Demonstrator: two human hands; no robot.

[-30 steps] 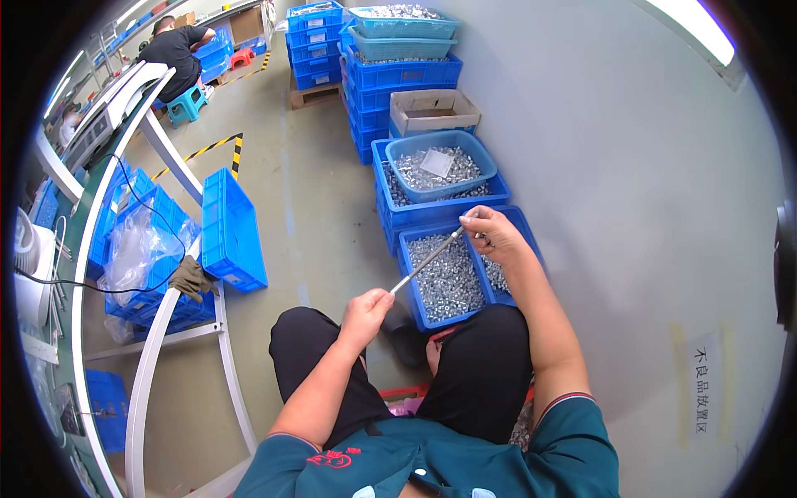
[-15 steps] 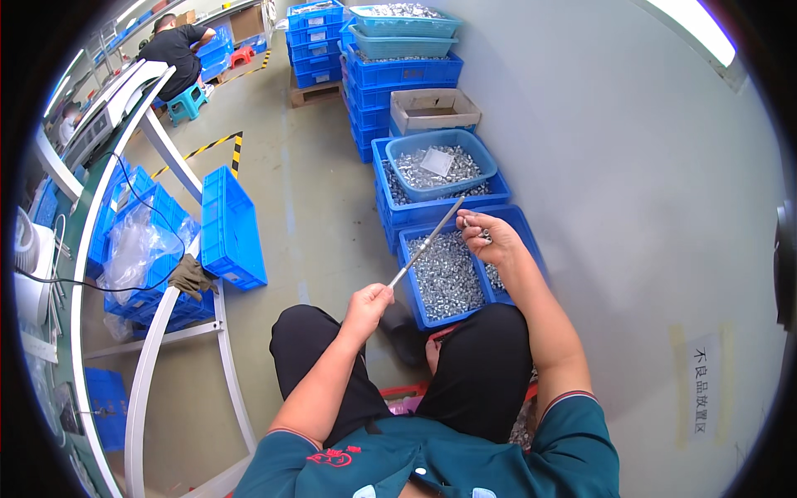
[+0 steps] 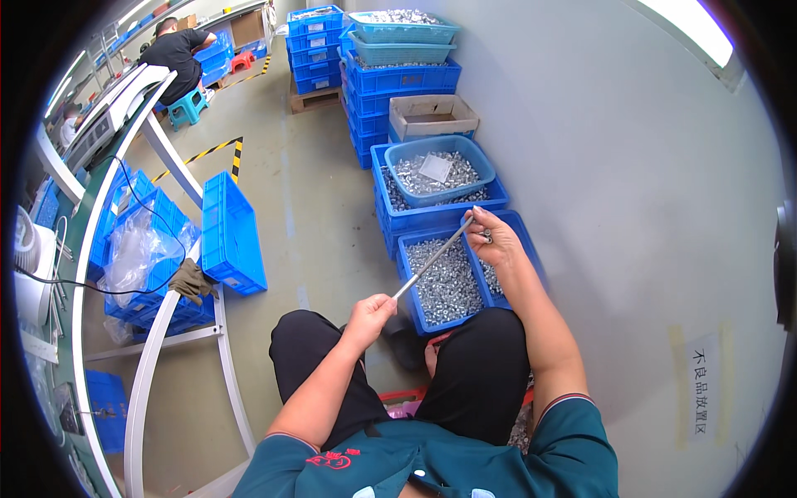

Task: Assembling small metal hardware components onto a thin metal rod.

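1. The crate (image 3: pixel 448 286) of small metal parts sat on the floor in front of the person's knees, hard against the wall, with more blue crates stacked beyond it.
2. The rod (image 3: pixel 432 261) hung over that crate, its long axis slanting from the near-left corner up toward the far-right edge.
3. The left hand (image 3: pixel 371 314) was closed in a fist round the rod's lower end, nearest the body.
4. The right hand (image 3: pixel 491 241) met the rod's upper tip, fingers (image 3: pixel 480 236) curled and pinching something small there; what it was could not be told.
5. So the tip lay right at the right fingers, and the right hand was the nearer one.
6. Against half a second earlier, the rod's tip had dropped lower and nearer over the crate, and the right hand had closed in on it.
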